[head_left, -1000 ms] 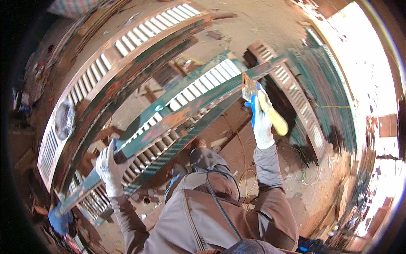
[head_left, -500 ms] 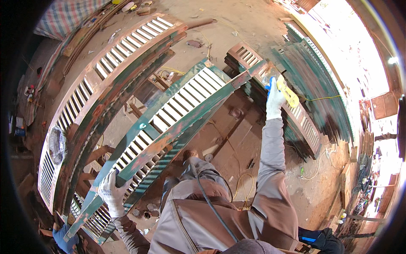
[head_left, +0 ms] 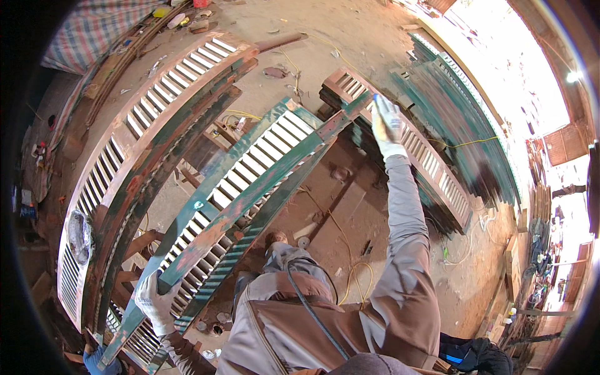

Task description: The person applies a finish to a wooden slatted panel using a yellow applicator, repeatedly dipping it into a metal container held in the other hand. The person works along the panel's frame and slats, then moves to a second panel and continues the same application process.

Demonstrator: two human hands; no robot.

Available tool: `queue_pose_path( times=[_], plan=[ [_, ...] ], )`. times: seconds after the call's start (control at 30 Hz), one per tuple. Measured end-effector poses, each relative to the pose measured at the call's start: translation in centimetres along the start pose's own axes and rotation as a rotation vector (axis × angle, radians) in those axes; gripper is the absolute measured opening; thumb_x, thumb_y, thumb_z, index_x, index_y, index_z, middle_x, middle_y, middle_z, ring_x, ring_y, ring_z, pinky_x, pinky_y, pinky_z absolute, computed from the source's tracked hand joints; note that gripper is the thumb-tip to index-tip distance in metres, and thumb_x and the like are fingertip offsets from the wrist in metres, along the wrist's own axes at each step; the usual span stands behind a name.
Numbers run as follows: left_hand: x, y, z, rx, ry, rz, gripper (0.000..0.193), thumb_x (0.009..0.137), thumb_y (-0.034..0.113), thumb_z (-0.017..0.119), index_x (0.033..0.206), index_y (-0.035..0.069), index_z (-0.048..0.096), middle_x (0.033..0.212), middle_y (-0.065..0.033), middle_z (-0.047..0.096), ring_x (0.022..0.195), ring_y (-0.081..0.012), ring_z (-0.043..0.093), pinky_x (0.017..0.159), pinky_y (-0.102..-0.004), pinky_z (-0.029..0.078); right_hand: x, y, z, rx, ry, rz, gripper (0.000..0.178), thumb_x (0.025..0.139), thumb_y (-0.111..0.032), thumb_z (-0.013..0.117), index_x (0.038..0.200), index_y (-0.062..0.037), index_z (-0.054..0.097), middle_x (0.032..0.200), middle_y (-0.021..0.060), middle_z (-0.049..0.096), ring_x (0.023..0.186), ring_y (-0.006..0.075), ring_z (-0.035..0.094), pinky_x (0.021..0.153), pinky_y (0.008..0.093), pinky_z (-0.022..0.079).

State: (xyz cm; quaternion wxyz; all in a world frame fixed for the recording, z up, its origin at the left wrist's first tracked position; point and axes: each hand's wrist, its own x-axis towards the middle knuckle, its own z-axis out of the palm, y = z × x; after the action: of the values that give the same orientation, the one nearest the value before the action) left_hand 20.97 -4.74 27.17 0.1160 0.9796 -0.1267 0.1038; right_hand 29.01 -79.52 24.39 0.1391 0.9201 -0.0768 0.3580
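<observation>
My left hand [head_left: 156,303], in a white work glove with dark fingertips, is closed around the long rail of a green louvered shutter panel [head_left: 225,220] near its lower left end. The panel is tilted on its edge, its green paint patchy with bare reddish wood. At the panel's far right end, my gloved right hand [head_left: 389,125] is closed on a yellow piece with a blue edge [head_left: 374,116]. The hand mostly hides this piece, and its kind cannot be made out. Another green shutter panel lies below the held one.
A stack of brown louvered shutters [head_left: 147,134] stands at left, with a clear plastic-wrapped bundle [head_left: 79,236] on it. More shutters [head_left: 437,165] lie at right beside a green stack [head_left: 465,125]. A yellow cord [head_left: 350,275] crosses the floor. Another person's blue sleeve [head_left: 103,361] shows at lower left.
My right hand has swung left onto the panel's far end, and the yellow piece has turned so that little of it shows. My left hand keeps its grip. The whole view has shifted slightly.
</observation>
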Motion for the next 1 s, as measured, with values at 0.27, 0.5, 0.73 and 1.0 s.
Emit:
queue_pose_path(
  times=[0.27, 0.5, 0.73, 1.0],
  plan=[
    [-0.6, -0.6, -0.2, 0.027, 0.003, -0.001, 0.063, 0.062, 0.039, 0.091, 0.108, 0.002, 0.072, 0.097, -0.0124, 0.073, 0.088, -0.0321, 0.070, 0.081, -0.0415, 0.053, -4.4, -5.3, -2.2, -0.190, -0.356, 0.063, 0.055, 0.086, -0.008, 0.062, 0.141, -0.0079, 0.053, 0.127, 0.0068, 0.060, 0.113, 0.0275, 0.058, 0.089, 0.0371, 0.058],
    [-0.3, -0.4, 0.3, -0.017, 0.010, 0.015, 0.062, 0.063, 0.040, 0.090, 0.108, 0.002, 0.072, 0.097, -0.0123, 0.073, 0.087, -0.0314, 0.071, 0.080, -0.0407, 0.053, 1.1, 0.7, -3.1, 0.248, -0.158, 0.258, 0.023, 0.096, -0.021, 0.061, 0.114, -0.0129, 0.075, 0.111, 0.0052, 0.075, 0.101, 0.0276, 0.069, 0.095, 0.0389, 0.050],
    [-0.4, -0.5, 0.1, -0.021, -0.001, 0.008, 0.058, 0.064, 0.038, 0.089, 0.106, 0.003, 0.072, 0.097, -0.0136, 0.074, 0.086, -0.0332, 0.071, 0.079, -0.0410, 0.055, 0.7, 0.5, -3.3, 0.309, -0.288, 0.225, 0.023, 0.094, -0.026, 0.065, 0.112, -0.0172, 0.077, 0.104, 0.0074, 0.075, 0.096, 0.0278, 0.068, 0.084, 0.0394, 0.054],
    [-0.1, -0.4, 0.3, -0.001, -0.007, 0.005, 0.059, 0.063, 0.040, 0.090, 0.105, 0.003, 0.073, 0.098, -0.0124, 0.074, 0.087, -0.0322, 0.071, 0.080, -0.0414, 0.054, 1.5, 1.6, -1.5, 0.160, -0.400, 0.239, 0.025, 0.093, -0.027, 0.065, 0.112, -0.0149, 0.077, 0.102, 0.0080, 0.075, 0.098, 0.0300, 0.068, 0.086, 0.0412, 0.054]
  ],
)
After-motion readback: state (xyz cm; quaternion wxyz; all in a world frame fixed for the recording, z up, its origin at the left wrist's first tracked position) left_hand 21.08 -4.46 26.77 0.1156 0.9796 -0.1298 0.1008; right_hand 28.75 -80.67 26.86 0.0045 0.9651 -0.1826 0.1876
